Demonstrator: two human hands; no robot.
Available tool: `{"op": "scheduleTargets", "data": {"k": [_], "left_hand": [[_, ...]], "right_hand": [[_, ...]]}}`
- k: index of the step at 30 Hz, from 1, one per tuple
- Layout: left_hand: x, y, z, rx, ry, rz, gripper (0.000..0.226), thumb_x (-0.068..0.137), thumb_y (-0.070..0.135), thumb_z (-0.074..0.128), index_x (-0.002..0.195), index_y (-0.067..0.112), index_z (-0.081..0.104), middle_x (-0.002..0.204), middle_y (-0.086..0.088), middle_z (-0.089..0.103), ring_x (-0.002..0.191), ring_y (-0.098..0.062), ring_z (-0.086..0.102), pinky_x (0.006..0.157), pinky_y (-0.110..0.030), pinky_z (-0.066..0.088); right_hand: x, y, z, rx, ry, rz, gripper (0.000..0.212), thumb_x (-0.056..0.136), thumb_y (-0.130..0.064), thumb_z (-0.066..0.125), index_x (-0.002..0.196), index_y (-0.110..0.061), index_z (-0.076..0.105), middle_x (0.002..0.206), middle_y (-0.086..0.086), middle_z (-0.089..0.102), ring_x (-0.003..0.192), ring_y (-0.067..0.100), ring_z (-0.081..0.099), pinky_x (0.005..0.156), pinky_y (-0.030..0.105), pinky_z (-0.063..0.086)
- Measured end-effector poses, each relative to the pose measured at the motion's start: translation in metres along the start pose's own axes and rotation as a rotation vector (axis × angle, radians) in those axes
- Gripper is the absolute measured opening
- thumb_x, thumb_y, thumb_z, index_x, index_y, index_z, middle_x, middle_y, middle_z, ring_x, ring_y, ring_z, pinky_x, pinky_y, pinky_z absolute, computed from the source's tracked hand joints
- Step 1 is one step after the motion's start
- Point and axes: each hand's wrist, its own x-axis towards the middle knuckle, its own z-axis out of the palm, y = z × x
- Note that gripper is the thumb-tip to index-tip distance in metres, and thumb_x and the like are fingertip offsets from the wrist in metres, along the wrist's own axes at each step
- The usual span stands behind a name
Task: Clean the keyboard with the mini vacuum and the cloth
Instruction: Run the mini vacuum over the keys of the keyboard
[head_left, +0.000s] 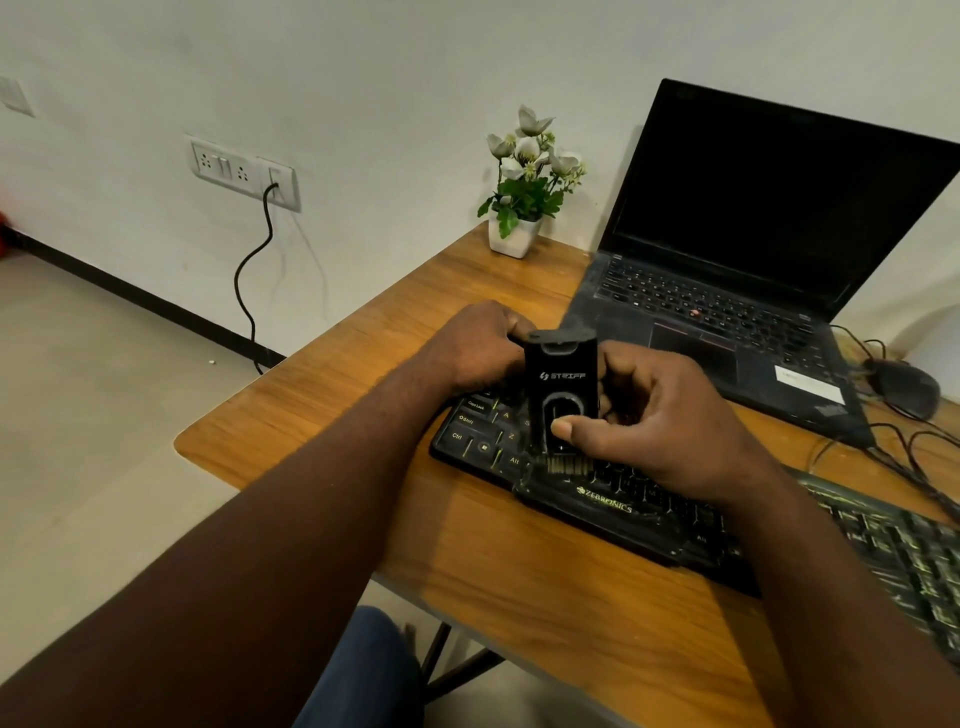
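**Sweep lies to the right**

Black rectangular mini vacuum (561, 384) stands bristles-down on the left end of the black wired keyboard (623, 501), pinched in the right hand (660, 426). The left hand (478, 348) grips the keyboard's far left edge. The keyboard's long axis runs right and nearer. Black open laptop (727, 312) and tangled cables (909, 441) lie beyond.

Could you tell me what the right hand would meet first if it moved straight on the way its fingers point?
The left hand, most likely: it rests on the keyboard just beyond the vacuum the right hand grips, though depth is unclear.
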Motion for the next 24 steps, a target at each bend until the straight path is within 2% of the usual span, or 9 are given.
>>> {"op": "scheduleTargets", "data": {"k": [3,6,10,11,13,16,18,21,24], "left_hand": [[0.0,0.001,0.0,0.008,-0.015,0.01,0.047,0.09,0.009,0.069,0.046,0.027,0.064,0.052,0.013,0.058,0.047,0.0,0.051,0.048,-0.015,0.041],[0.002,-0.001,0.001,0.012,-0.021,0.011,0.053,0.093,0.012,0.068,0.045,0.032,0.065,0.048,0.015,0.057,0.044,0.0,0.049,0.046,-0.016,0.039],[0.002,-0.001,-0.001,0.007,-0.032,0.028,0.037,0.087,0.018,0.073,0.051,0.024,0.064,0.053,0.013,0.06,0.049,-0.002,0.053,0.051,-0.02,0.042],[0.002,-0.001,-0.001,-0.003,-0.027,0.022,0.04,0.089,0.015,0.072,0.052,0.023,0.062,0.052,0.013,0.059,0.047,-0.001,0.053,0.05,-0.018,0.042],[0.001,-0.002,0.0,0.001,-0.013,0.025,0.036,0.089,0.012,0.074,0.056,0.022,0.063,0.053,0.011,0.063,0.047,-0.001,0.055,0.05,-0.018,0.044],[0.0,0.001,0.0,0.013,-0.032,0.026,0.018,0.084,0.026,0.082,0.076,0.011,0.076,0.072,0.001,0.075,0.064,-0.012,0.068,0.065,-0.03,0.055],[0.001,0.0,0.0,0.021,-0.035,0.012,0.024,0.082,0.032,0.085,0.081,0.009,0.077,0.078,-0.001,0.077,0.07,-0.012,0.07,0.072,-0.031,0.056],[0.0,0.0,0.001,0.02,-0.029,0.012,0.027,0.082,0.034,0.085,0.081,0.008,0.077,0.079,-0.002,0.077,0.07,-0.011,0.068,0.075,-0.035,0.057],[0.001,-0.003,-0.001,-0.015,0.005,0.001,0.026,0.083,0.032,0.084,0.08,0.007,0.076,0.074,0.0,0.075,0.066,-0.007,0.066,0.068,-0.03,0.053]], "right_hand": [[0.0,-0.002,-0.001,0.021,-0.04,-0.011,0.045,0.074,-0.045,0.083,0.109,-0.019,0.072,0.094,0.01,0.073,0.083,0.032,0.07,0.071,0.056,0.06],[0.0,-0.004,0.001,-0.047,0.051,-0.002,0.041,0.072,-0.051,0.08,0.102,-0.023,0.071,0.087,0.001,0.072,0.076,0.022,0.071,0.067,0.045,0.063],[-0.002,-0.005,-0.002,0.12,-0.079,0.003,0.049,0.074,-0.041,0.084,0.112,-0.012,0.071,0.096,0.015,0.073,0.086,0.04,0.071,0.075,0.058,0.061],[-0.002,-0.006,-0.004,0.132,-0.059,0.0,0.048,0.075,-0.039,0.085,0.112,-0.012,0.071,0.099,0.018,0.073,0.089,0.043,0.07,0.077,0.061,0.061],[-0.001,-0.005,-0.007,0.102,0.075,0.019,0.042,0.078,-0.035,0.087,0.113,-0.017,0.071,0.1,0.015,0.073,0.09,0.042,0.071,0.075,0.053,0.063],[0.002,0.004,-0.01,0.047,0.331,0.098,0.03,0.084,-0.027,0.083,0.111,-0.021,0.07,0.096,0.008,0.075,0.088,0.029,0.075,0.075,0.039,0.065],[0.004,0.011,-0.014,0.065,0.429,0.12,0.026,0.086,-0.027,0.082,0.109,-0.019,0.071,0.096,0.007,0.076,0.09,0.027,0.075,0.08,0.043,0.064],[0.003,0.013,-0.017,0.047,0.449,0.136,0.024,0.085,-0.027,0.082,0.105,-0.018,0.071,0.092,0.006,0.076,0.085,0.025,0.074,0.076,0.038,0.064],[0.002,0.008,-0.011,-0.004,0.393,0.124,0.025,0.084,-0.028,0.083,0.104,-0.021,0.071,0.087,0.006,0.074,0.078,0.021,0.073,0.066,0.03,0.062]]}}
